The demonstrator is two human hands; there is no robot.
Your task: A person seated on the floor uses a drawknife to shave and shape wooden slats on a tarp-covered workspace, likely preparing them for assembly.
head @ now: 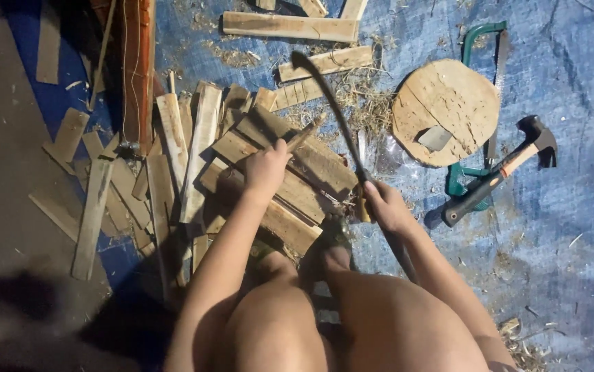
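My right hand (385,205) grips the handle of a long curved dark blade (335,110), whose tip points away from me over the wood. My left hand (266,167) holds a thin wooden stick (305,134) that slants up to the right, resting above a stack of flat wooden boards (311,172). My bare knees and feet are at the bottom of the view, the feet by the near edge of the boards.
A round wooden slab (446,110) lies on the blue tarp (572,234) at right, with a green-framed saw (479,41) and a claw hammer (500,172) beside it. Several wood strips (173,151) are piled at left. More planks (290,26) lie at the top.
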